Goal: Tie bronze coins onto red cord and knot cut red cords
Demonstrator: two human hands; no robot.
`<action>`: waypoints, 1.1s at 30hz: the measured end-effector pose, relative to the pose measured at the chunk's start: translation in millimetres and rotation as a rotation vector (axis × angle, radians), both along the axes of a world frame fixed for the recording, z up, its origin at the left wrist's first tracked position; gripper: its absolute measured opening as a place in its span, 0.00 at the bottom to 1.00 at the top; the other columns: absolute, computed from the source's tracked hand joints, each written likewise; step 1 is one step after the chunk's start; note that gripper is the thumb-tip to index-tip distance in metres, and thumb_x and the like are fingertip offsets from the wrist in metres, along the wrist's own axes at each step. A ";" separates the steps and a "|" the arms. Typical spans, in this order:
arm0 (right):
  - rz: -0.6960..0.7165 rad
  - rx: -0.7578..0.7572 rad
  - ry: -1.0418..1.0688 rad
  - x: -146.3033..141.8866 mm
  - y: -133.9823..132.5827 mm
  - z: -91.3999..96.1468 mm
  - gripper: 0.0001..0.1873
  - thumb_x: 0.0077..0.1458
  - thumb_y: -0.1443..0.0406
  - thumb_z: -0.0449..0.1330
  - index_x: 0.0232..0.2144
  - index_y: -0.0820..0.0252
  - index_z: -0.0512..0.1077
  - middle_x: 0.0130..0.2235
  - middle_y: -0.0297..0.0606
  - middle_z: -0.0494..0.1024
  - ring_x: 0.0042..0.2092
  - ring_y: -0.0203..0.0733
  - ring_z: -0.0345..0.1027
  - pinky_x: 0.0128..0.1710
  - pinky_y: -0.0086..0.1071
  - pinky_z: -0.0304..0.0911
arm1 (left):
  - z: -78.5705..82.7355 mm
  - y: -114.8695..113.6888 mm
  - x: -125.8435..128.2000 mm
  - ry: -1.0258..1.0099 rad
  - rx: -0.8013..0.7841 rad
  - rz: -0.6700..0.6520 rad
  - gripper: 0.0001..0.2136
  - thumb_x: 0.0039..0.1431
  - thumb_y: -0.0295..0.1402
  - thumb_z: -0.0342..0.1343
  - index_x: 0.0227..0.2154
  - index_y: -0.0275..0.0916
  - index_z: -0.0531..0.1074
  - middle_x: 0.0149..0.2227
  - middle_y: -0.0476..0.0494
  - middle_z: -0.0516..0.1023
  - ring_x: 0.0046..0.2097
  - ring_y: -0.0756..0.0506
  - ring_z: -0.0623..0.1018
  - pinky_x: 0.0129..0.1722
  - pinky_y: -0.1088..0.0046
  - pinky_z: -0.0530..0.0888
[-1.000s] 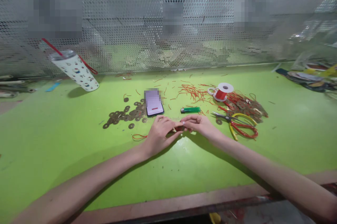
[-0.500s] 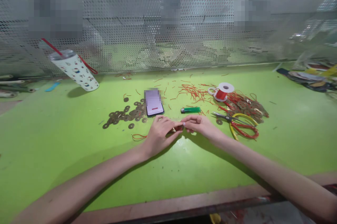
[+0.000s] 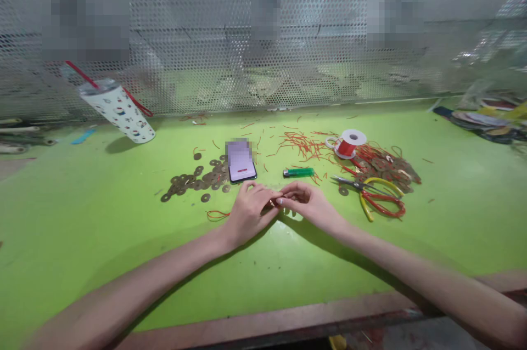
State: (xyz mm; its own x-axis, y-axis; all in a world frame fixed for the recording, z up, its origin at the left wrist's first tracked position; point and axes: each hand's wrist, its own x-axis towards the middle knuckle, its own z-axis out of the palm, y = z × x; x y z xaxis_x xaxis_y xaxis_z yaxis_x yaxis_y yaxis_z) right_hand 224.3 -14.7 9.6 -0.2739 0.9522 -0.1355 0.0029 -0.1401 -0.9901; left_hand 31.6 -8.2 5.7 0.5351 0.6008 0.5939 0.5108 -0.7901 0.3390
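1. Left hand (image 3: 249, 210) rests low on the green table (image 3: 102, 229), fingers curled inward, thumb and forefinger pinched on a small piece (image 3: 272, 204).
2. Right hand (image 3: 309, 202) faces the left one, fingertips (image 3: 281, 200) touching the left hand's tips, and pinches the same small piece from the other side.
3. The small piece sits between the two hands, right at the meeting fingertips. It is mostly hidden, dark with a bit of red; I cannot tell what it is exactly.
4. A loose red string (image 3: 217, 214) lies on the table just left of the left hand, near its wrist side.
5. A phone (image 3: 241, 162) lies flat just beyond the left hand, screen up.
6. Loose coins (image 3: 195, 179) are scattered beyond and left of the left hand, touching the phone's left edge.
7. A green lighter (image 3: 298, 172) lies just beyond the right hand, on its side.
8. Scissors (image 3: 373, 196) with yellow and red handles lie just right of the right hand, blades pointing towards it.
9. A red thread spool (image 3: 348, 144) stands farther beyond the right hand, with a heap of strung coins (image 3: 387, 164) to its right.
10. Red thread scraps (image 3: 302, 144) are strewn beyond the lighter.
11. A patterned cup (image 3: 119, 109) with a red straw stands well off to the far left of the left hand.
12. A perforated metal screen (image 3: 206, 54) stands behind everything.
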 end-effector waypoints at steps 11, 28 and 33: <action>0.008 0.136 -0.026 1.6 0.8 -3.5 0.15 0.51 0.59 0.68 0.39 0.58 0.73 0.38 0.41 0.82 0.41 0.45 0.77 0.44 0.41 0.70 | -0.5 0.0 0.5 -0.051 0.017 -0.002 0.06 0.64 0.32 0.60 0.41 0.36 0.74 0.37 0.45 0.84 0.37 0.46 0.79 0.46 0.63 0.68; 0.171 0.268 -0.290 14.2 6.9 0.4 0.09 0.57 0.61 0.62 0.34 0.61 0.77 0.36 0.41 0.81 0.35 0.41 0.73 0.36 0.35 0.69 | 2.4 1.7 0.5 -0.082 -0.137 0.110 0.09 0.63 0.39 0.61 0.39 0.39 0.74 0.32 0.49 0.81 0.35 0.46 0.76 0.44 0.64 0.66; 0.206 0.317 -0.330 15.3 6.9 2.4 0.10 0.59 0.61 0.60 0.35 0.60 0.79 0.36 0.40 0.81 0.36 0.42 0.73 0.36 0.35 0.67 | 1.7 1.5 -0.2 -0.061 -0.141 0.106 0.09 0.62 0.39 0.62 0.40 0.40 0.75 0.35 0.47 0.82 0.38 0.44 0.77 0.44 0.64 0.67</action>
State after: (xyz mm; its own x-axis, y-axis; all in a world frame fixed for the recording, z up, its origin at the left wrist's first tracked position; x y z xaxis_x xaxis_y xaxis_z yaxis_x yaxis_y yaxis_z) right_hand 239.6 -7.8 12.0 -0.4517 0.8913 0.0402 0.3196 0.2037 -0.9254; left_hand 31.4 -6.7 7.4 0.4296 0.7316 0.5294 0.5640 -0.6752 0.4754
